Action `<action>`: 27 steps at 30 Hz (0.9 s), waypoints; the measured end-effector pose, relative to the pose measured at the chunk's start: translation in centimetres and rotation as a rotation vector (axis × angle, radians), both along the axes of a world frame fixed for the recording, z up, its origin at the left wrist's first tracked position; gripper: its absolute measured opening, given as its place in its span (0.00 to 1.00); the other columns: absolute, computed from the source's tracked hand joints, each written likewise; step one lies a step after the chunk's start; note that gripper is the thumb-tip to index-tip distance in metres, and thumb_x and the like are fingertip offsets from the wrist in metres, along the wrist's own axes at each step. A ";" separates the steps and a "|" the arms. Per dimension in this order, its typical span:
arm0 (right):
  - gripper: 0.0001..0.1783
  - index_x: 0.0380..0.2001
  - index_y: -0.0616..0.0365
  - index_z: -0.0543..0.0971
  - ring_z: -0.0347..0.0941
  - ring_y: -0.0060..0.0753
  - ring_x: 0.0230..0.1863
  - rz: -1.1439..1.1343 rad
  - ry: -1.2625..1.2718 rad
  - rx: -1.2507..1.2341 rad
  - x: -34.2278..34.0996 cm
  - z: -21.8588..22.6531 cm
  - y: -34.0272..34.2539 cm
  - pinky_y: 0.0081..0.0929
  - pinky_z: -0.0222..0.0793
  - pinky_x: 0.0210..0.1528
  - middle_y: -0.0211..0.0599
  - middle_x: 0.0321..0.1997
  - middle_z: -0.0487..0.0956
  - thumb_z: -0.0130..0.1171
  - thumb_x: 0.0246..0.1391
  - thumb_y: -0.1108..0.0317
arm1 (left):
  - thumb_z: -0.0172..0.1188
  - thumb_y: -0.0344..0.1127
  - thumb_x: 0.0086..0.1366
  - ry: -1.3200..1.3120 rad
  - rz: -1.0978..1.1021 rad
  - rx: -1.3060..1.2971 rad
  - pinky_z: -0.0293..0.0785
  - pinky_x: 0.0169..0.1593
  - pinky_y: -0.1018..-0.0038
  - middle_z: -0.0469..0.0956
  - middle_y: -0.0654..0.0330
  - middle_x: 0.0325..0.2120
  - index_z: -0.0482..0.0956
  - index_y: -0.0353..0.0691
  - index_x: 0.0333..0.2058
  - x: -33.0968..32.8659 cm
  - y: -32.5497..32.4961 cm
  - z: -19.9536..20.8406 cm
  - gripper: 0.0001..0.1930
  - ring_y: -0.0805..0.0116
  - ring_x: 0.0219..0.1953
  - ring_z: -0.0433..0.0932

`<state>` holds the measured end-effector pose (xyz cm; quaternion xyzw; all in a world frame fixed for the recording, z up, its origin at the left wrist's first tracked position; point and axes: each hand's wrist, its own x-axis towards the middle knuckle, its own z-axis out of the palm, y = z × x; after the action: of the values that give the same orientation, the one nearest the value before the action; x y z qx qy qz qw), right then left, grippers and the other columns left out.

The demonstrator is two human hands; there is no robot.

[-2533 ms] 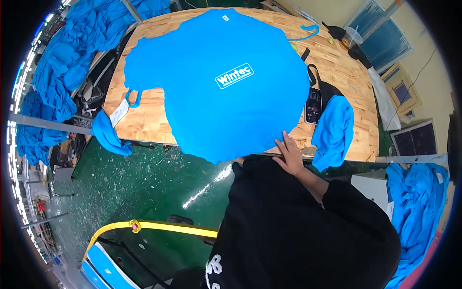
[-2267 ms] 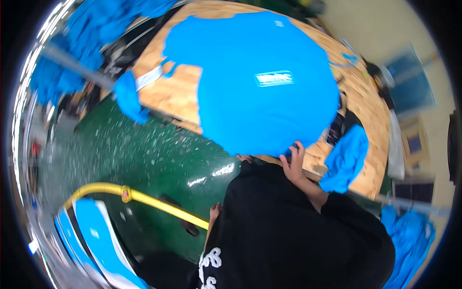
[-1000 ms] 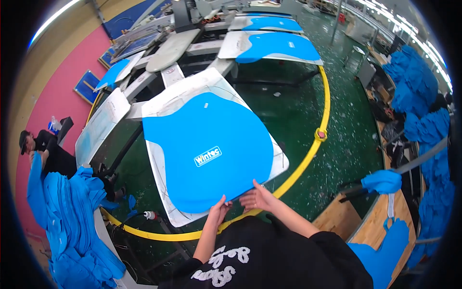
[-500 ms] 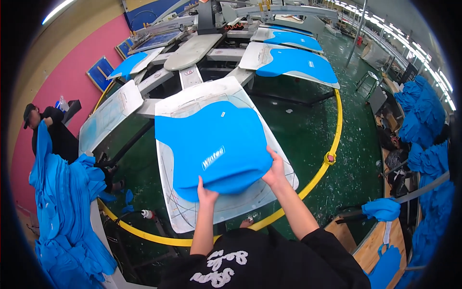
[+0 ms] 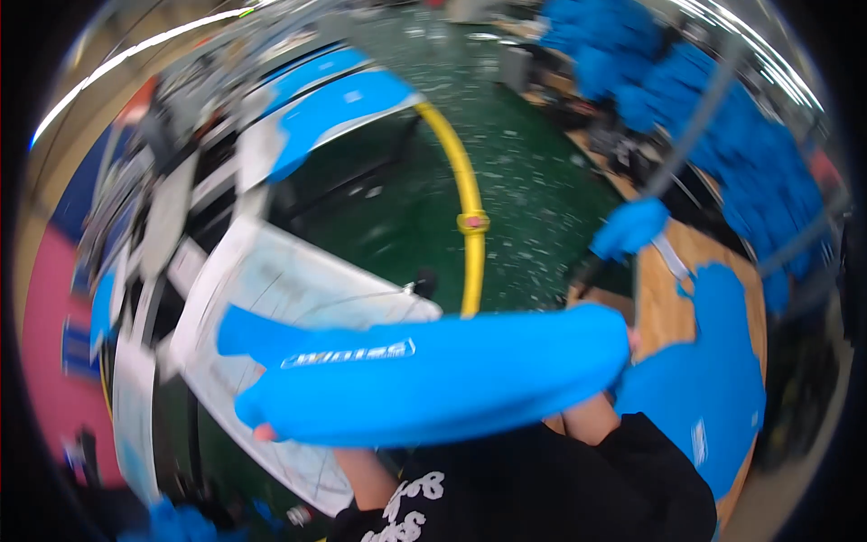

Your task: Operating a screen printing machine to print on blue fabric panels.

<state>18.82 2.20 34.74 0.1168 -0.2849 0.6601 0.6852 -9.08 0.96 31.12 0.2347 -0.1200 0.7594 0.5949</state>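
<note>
The blue cloth [image 5: 433, 388] is held aloft, its ends grasped by the left hand [image 5: 264, 434] and right hand [image 5: 634, 341]; how far the fingers are parted is hidden. It is stretched above the board [image 5: 298, 280], past its right edge. Another cloth [image 5: 713, 370] is spread over the tabletop [image 5: 664, 280]. Open green floor [image 5: 533, 199] is seen between the yellow rail [image 5: 474, 262] and the tabletop's left edge.

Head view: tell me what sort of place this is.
Probably a fabric-printing workshop: flat white boards, some bearing blue cloth, stand at the left; the held blue piece carries a white print; heaped blue cloth fills the upper right.
</note>
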 end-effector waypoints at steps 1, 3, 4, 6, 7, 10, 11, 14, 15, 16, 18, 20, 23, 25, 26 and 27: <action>0.23 0.42 0.56 0.70 0.67 0.44 0.44 -0.112 -0.030 0.021 2.2 0.4 -1.9 0.47 0.56 0.51 0.42 0.42 0.73 0.43 0.52 0.50 | 0.51 0.53 0.54 0.029 -0.022 -0.019 0.45 0.55 0.55 0.55 0.54 0.53 0.56 0.40 0.53 1.2 0.9 0.2 0.33 0.57 0.54 0.53; 0.22 0.43 0.56 0.70 0.67 0.43 0.44 -0.332 -0.102 0.037 6.0 1.3 -6.0 0.46 0.57 0.50 0.42 0.42 0.72 0.42 0.52 0.51 | 0.51 0.52 0.55 0.089 -0.059 -0.051 0.47 0.53 0.57 0.57 0.55 0.51 0.57 0.40 0.52 3.4 2.5 0.5 0.31 0.59 0.52 0.55; 0.22 0.43 0.56 0.69 0.67 0.43 0.44 -0.443 -0.137 0.041 7.7 1.7 -8.3 0.45 0.57 0.50 0.42 0.42 0.72 0.42 0.53 0.52 | 0.50 0.52 0.55 0.112 -0.084 -0.062 0.48 0.53 0.58 0.57 0.55 0.50 0.57 0.40 0.51 4.5 3.3 0.7 0.30 0.59 0.51 0.55; 0.21 0.43 0.57 0.69 0.67 0.42 0.44 -0.661 -0.206 0.031 10.5 2.5 -13.1 0.44 0.58 0.50 0.42 0.42 0.72 0.42 0.53 0.53 | 0.50 0.50 0.56 0.162 -0.118 -0.077 0.51 0.51 0.60 0.59 0.56 0.48 0.59 0.39 0.50 6.7 4.5 1.2 0.28 0.61 0.49 0.57; 0.21 0.43 0.57 0.69 0.67 0.41 0.44 -0.765 -0.240 0.022 11.6 2.9 -15.7 0.43 0.58 0.49 0.42 0.42 0.72 0.41 0.53 0.54 | 0.50 0.50 0.56 0.188 -0.130 -0.081 0.52 0.50 0.61 0.60 0.56 0.47 0.59 0.39 0.50 7.8 5.0 1.4 0.27 0.61 0.48 0.58; 0.21 0.44 0.58 0.68 0.67 0.40 0.44 -1.054 -0.344 -0.017 14.1 4.1 -23.4 0.41 0.59 0.49 0.42 0.42 0.72 0.40 0.54 0.55 | 0.49 0.48 0.57 0.251 -0.164 -0.086 0.55 0.47 0.65 0.63 0.57 0.44 0.61 0.39 0.48 11.6 6.4 2.5 0.25 0.63 0.45 0.61; 0.20 0.44 0.58 0.68 0.67 0.40 0.44 -1.147 -0.380 -0.036 14.7 4.5 -25.8 0.40 0.59 0.49 0.42 0.42 0.72 0.40 0.54 0.56 | 0.49 0.47 0.57 0.267 -0.180 -0.084 0.57 0.46 0.66 0.64 0.57 0.43 0.62 0.38 0.48 13.0 6.8 3.0 0.24 0.64 0.44 0.62; 0.20 0.45 0.59 0.67 0.67 0.38 0.44 -1.392 -0.464 -0.076 15.5 6.2 -33.1 0.38 0.59 0.48 0.42 0.43 0.71 0.39 0.55 0.57 | 0.48 0.45 0.58 0.317 -0.235 -0.049 0.60 0.44 0.69 0.66 0.58 0.40 0.64 0.38 0.46 17.9 7.5 4.9 0.21 0.66 0.41 0.65; 0.20 0.45 0.60 0.67 0.67 0.38 0.44 -1.463 -0.494 -0.088 15.7 6.8 -35.2 0.37 0.60 0.48 0.42 0.43 0.71 0.39 0.55 0.58 | 0.48 0.45 0.58 0.325 -0.261 -0.028 0.61 0.43 0.70 0.67 0.58 0.39 0.65 0.38 0.46 19.9 7.6 5.8 0.21 0.67 0.40 0.66; 0.19 0.45 0.60 0.67 0.67 0.37 0.43 -1.529 -0.525 -0.100 15.8 7.4 -37.1 0.37 0.60 0.47 0.42 0.43 0.71 0.38 0.56 0.59 | 0.48 0.44 0.59 0.337 -0.284 0.001 0.62 0.42 0.71 0.68 0.59 0.38 0.65 0.37 0.45 22.0 7.8 6.9 0.20 0.67 0.39 0.67; 0.19 0.45 0.60 0.67 0.67 0.37 0.43 -1.646 -0.570 -0.126 16.4 8.7 -40.6 0.35 0.60 0.47 0.42 0.43 0.71 0.38 0.56 0.60 | 0.47 0.43 0.59 0.353 -0.338 0.048 0.65 0.40 0.73 0.70 0.59 0.36 0.67 0.37 0.44 26.6 7.8 9.3 0.18 0.69 0.37 0.69; 0.19 0.46 0.61 0.66 0.67 0.36 0.43 -1.749 -0.603 -0.166 17.7 9.8 -43.6 0.34 0.61 0.46 0.42 0.43 0.71 0.37 0.57 0.61 | 0.47 0.41 0.60 0.386 -0.388 0.092 0.67 0.38 0.76 0.72 0.60 0.34 0.68 0.37 0.43 31.7 7.4 11.8 0.17 0.70 0.35 0.70; 0.18 0.46 0.62 0.66 0.67 0.34 0.43 -1.817 -0.695 -0.285 21.4 11.2 -47.3 0.32 0.62 0.46 0.42 0.43 0.70 0.36 0.58 0.62 | 0.46 0.39 0.61 0.602 -0.387 0.107 0.71 0.36 0.79 0.74 0.61 0.31 0.70 0.36 0.42 41.6 6.3 15.0 0.15 0.72 0.32 0.73; 0.18 0.46 0.63 0.65 0.67 0.34 0.43 -1.883 -0.545 -0.351 26.2 11.8 -48.8 0.31 0.62 0.45 0.42 0.43 0.70 0.36 0.58 0.64 | 0.50 0.35 0.58 0.549 -1.004 0.204 0.66 0.46 0.70 0.73 0.55 0.38 0.70 0.37 0.42 48.2 5.1 16.8 0.14 0.66 0.39 0.72; 0.19 0.45 0.63 0.67 0.66 0.36 0.45 -1.985 -0.353 -0.455 29.1 12.2 -49.3 0.35 0.59 0.50 0.42 0.44 0.70 0.38 0.57 0.61 | 0.52 0.35 0.57 0.682 -0.977 0.189 0.66 0.47 0.71 0.72 0.55 0.39 0.70 0.35 0.42 52.3 4.8 18.0 0.15 0.66 0.40 0.71; 0.19 0.44 0.64 0.67 0.65 0.36 0.47 -1.833 -0.439 -0.501 32.4 12.7 -49.7 0.34 0.57 0.51 0.41 0.46 0.70 0.38 0.57 0.61 | 0.53 0.36 0.57 0.783 -0.967 0.201 0.65 0.47 0.71 0.72 0.56 0.39 0.70 0.34 0.40 56.5 4.2 19.0 0.14 0.66 0.41 0.71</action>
<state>51.24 -47.48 47.48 -0.4248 -0.2381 -0.0804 0.8697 47.39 5.15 50.10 0.4693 -0.0567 0.2472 0.8458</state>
